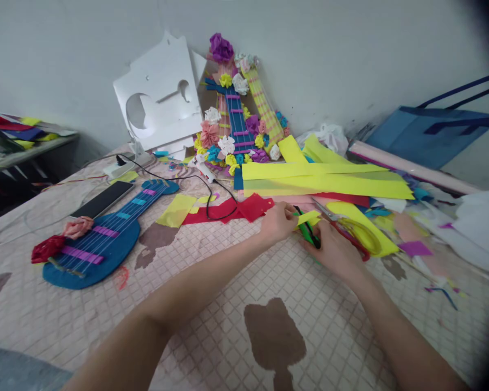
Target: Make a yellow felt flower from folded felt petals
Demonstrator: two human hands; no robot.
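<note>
**Fingers of the left hand pinched on a yellow strip, right hand curled round a green-and-black tool**

OK so, biggest stuff first. It's all on a table with a patterned cloth, and both arms reach in from the near side. Off to the left there's a blue guitar-shaped piece, well apart from the hands. Big yellow sheets are spread out just beyond the fingers, mostly running side to side, and a red strip lies just beyond and left of the left hand. Scissors with red and yellow handles sit just beyond the right hand, blades angled away and to the left, handles to the right.

Down to the tool, which I'd guess is another pair of scissors. Its long axis slants from the far left, near the left fingertips, back toward the right palm, so the right hand is clearly the nearer one. Can't tell how wide those fingers are spread, since the back of the hand hides most of the grip.

Smallest bit is the one that matters imo: the yellow strip sits right between the two hands, long axis roughly left to right, so it crosses the tool's slant. Left thumb and fingers look closed on its left end, hardly any gap. Its right end is right by the right fingers, but whether they touch it, can't tell.
</note>
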